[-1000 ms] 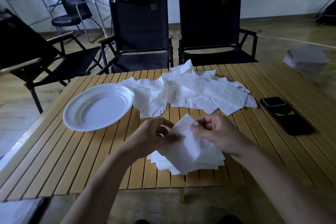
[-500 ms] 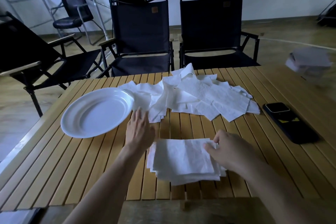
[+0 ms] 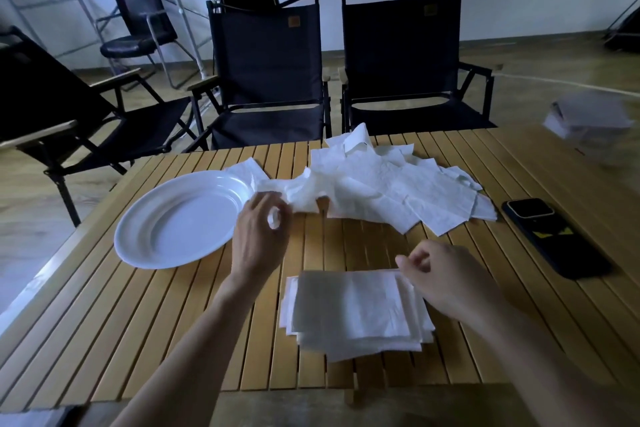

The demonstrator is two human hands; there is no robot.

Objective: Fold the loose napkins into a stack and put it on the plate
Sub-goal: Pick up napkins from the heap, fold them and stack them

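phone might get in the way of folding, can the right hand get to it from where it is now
Probably yes. The right hand is at the right corner of the folded stack, and the phone lies further right on the table, with only bare slats between them.

L hand (image 3: pixel 261 232) quits the folded stack (image 3: pixel 353 308) at lower centre and now sits mid-frame by the rt rim of the plate (image 3: pixel 156 262), pinching a corner of the loose napkins (image 3: pixel 381 187). R hand (image 3: pixel 446 281) has released the top sheet, now flat on the stack, fingers loosely curled at its upper-rt corner.
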